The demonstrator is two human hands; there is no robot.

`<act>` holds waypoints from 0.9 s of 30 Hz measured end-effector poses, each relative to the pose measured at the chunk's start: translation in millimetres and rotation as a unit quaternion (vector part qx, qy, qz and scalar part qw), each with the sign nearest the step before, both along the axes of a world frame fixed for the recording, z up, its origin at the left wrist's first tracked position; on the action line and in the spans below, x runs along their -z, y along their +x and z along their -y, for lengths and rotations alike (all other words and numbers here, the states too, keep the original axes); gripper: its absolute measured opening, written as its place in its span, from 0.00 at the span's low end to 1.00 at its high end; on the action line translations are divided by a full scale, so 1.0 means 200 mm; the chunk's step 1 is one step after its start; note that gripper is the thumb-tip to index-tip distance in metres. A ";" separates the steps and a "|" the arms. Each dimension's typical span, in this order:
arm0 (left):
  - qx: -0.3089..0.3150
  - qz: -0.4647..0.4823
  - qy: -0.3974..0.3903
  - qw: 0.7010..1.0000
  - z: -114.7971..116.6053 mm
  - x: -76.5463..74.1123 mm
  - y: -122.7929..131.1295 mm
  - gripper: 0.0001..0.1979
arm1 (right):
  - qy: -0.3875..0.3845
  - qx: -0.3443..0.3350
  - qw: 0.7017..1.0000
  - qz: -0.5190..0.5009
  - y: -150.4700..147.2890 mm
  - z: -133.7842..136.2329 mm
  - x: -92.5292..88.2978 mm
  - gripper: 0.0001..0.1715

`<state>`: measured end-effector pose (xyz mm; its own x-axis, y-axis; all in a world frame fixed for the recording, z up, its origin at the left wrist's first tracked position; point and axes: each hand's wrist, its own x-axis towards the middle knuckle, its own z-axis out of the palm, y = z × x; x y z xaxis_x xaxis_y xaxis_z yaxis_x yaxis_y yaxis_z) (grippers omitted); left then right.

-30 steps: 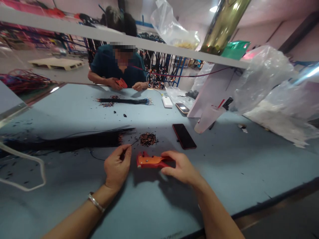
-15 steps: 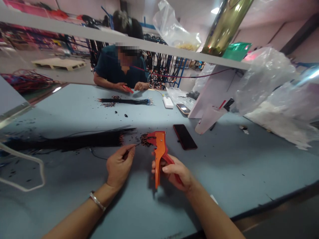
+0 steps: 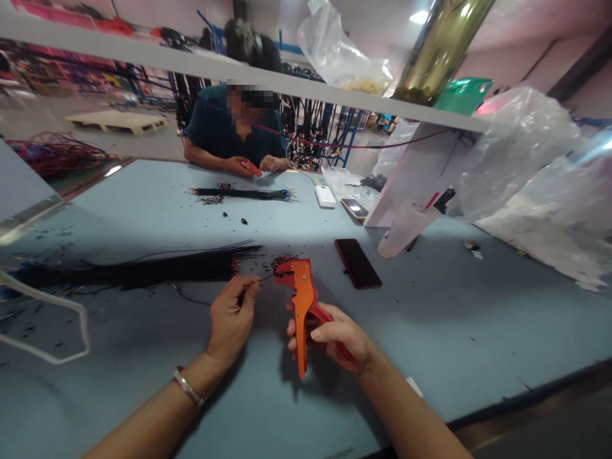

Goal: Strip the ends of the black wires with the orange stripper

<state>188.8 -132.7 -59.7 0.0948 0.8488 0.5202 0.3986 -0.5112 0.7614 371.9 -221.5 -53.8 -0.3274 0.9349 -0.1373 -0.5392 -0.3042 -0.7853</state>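
Through the head view I had the left hand (image 3: pixel 233 315) pinching a thin black wire (image 3: pixel 266 278) between thumb and fingertips, with the free end pointing right. The right hand (image 3: pixel 340 335) was wrapped around the handles of an orange and red hand tool (image 3: pixel 302 287), its fingers behind the orange handle and its thumb by the red one. The tool stood handles toward me, its red head turned left at the wire's end; whether the wire lay inside the jaws, I could not tell. The handles stood spread apart.

Just behind the tool's head, a pile of small clippings (image 3: pixel 283 259) took up the surface, so I counted little margin there. To the left, a long bundle of black wires (image 3: pixel 182 269) reached nearly to the clippings, its stripped-looking ends close behind the left hand. A dark phone (image 3: pixel 357 262) lay to the right of the tool, apart from it, with a tilted plastic cup (image 3: pixel 408 226) beyond, near a white upright panel (image 3: pixel 415 162).

My best room was to the right and toward me, where the blue tabletop (image 3: pixel 430 344) spread between the phone and the near edge (image 3: pixel 526 394), which slanted up to the right past the right forearm. A white loop (image 3: pixel 82 319) bounded the left side. Across the table, a co-worker (image 3: pixel 210 121) leaned over the far edge, well apart from both hands.
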 end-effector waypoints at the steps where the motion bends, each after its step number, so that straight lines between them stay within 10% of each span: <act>1: 0.009 0.006 -0.011 1.000 0.00 0.00 0.00 0.09 | 0.005 -0.003 1.000 0.006 0.00 0.00 0.00 0.27; 27: 0.073 0.042 -0.058 0.995 0.02 0.00 0.00 0.09 | 0.025 -0.038 0.993 0.112 0.07 0.01 -0.01 0.28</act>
